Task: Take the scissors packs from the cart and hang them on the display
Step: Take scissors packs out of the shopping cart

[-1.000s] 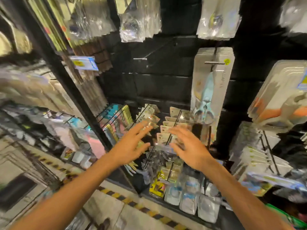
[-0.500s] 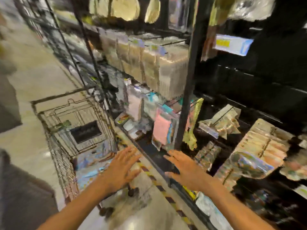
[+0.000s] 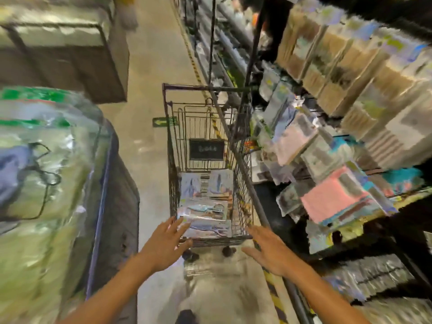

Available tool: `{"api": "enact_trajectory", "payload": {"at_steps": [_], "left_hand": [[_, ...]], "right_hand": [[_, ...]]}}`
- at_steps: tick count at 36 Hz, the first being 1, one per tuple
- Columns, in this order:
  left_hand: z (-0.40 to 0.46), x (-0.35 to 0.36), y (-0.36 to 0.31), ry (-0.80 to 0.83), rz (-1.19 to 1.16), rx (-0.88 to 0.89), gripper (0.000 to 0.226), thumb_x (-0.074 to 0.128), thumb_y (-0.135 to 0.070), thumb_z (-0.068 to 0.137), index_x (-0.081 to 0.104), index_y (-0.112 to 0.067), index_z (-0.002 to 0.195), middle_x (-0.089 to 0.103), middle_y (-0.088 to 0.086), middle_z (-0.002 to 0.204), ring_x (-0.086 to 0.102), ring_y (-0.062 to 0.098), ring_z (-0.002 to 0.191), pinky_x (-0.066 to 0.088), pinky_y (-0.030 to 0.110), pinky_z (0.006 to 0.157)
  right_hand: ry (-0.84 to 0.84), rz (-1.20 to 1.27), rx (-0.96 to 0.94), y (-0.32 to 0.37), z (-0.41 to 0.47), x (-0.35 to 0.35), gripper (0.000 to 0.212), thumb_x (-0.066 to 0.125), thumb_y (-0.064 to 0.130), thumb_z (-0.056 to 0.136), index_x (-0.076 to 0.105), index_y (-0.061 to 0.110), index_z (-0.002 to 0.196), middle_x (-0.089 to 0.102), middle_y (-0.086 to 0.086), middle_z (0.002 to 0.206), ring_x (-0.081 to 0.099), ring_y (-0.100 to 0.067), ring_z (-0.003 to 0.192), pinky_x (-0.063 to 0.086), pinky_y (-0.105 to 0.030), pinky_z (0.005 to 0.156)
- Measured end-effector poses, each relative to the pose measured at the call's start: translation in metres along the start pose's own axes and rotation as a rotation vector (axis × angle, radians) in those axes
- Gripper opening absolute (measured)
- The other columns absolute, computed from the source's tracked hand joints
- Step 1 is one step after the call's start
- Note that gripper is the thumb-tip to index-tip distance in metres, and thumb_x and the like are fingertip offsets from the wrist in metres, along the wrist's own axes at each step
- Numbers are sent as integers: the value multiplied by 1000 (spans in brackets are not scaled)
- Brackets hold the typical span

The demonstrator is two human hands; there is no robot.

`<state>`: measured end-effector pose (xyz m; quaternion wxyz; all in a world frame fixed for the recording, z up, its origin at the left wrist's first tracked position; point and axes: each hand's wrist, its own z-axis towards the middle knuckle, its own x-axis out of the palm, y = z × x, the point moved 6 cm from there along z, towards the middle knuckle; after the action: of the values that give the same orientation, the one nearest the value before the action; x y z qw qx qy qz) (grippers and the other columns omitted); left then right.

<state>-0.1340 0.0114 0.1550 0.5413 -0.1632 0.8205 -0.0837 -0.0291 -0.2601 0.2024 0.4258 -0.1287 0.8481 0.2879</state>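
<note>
Your left hand at 7 o'clock: forearm extended forward, palm down, fingers straight and spread, holding nothing, fingertips over near left corner of dark wire shopping cart. Flat clear-plastic scissors packs lie stacked in cart basket at centre, just beyond fingertips; whether fingertips touch them, cannot tell. Your right hand at 5 o'clock: palm down, fingers straight, slightly spread, empty, beside cart's near right corner. Blurred hanging-goods display rack at 3 o'clock.

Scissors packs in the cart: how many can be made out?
4, though blur may hide more stacked underneath. Two lie side by side at the far end of the cart: far-left pack and far-right pack. Nearer are the middle pack and the nearest pack.
</note>
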Motion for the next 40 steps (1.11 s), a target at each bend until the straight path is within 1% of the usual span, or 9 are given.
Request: {"api": "enact_trajectory", "payload": {"at_steps": [2,4,6,10,13,21,28,33,40], "left_hand": [[3,5,13,4,21,-17,135,-40,-88,56,9,-23,164,7,4,173,5,33,160,9,41,129],[8,13,22,28,32,-47,139,-44,-85,54,10,-22,165,4,4,173,3,32,160,8,41,129],[13,19,27,32,6,-75,138,-42,-86,55,12,-23,165,4,3,173,3,31,160,8,41,129],[25,27,31,49,-20,-111,136,-42,-85,55,10,-25,165,3,0,173,1,28,160,5,39,129],[37,31,31,40,-49,-134,132,-38,-87,61,15,-26,165,7,0,173,1,27,160,4,39,129],[80,25,18,49,-133,-285,134,-37,-90,56,13,-29,165,3,-4,173,-5,23,160,-4,37,128],[135,17,5,125,-185,-432,143,-39,-91,48,8,-23,165,-2,1,173,-6,24,160,-7,36,128],[183,29,-7,177,-264,-512,115,-13,-87,70,7,-26,165,0,0,173,-9,20,160,-6,38,129],[234,77,-7,237,-323,-532,90,6,-66,87,8,-22,165,0,1,174,-7,24,160,-6,39,127]], "right_hand": [[35,-19,-5,3,16,5,90,25,80,89,28,23,159,31,-3,163,26,-21,151,18,-27,121],[66,-35,-8,-4,30,14,111,6,94,73,26,26,160,28,-2,165,23,-19,153,15,-27,122],[88,-39,-4,-13,45,20,115,3,95,68,26,29,160,28,-1,166,22,-18,153,13,-26,121],[115,-78,-28,-15,68,11,93,23,82,85,29,26,159,28,0,165,23,-18,153,13,-21,119],[163,-121,-64,-24,95,6,70,47,57,101,27,24,160,27,-2,166,21,-20,153,14,-26,122],[268,-159,-181,-49,187,-13,66,50,51,101,28,27,159,29,-3,165,24,-23,152,21,-35,124],[318,-141,-264,-74,251,-25,65,55,47,100,33,23,156,38,-5,161,36,-23,146,27,-32,119],[358,-95,-219,-101,295,-14,64,56,44,100,33,25,156,37,-4,161,34,-25,147,30,-33,114],[423,41,-142,-125,330,37,65,61,44,96,37,26,153,52,-2,149,53,-26,134,43,-36,107]]}}
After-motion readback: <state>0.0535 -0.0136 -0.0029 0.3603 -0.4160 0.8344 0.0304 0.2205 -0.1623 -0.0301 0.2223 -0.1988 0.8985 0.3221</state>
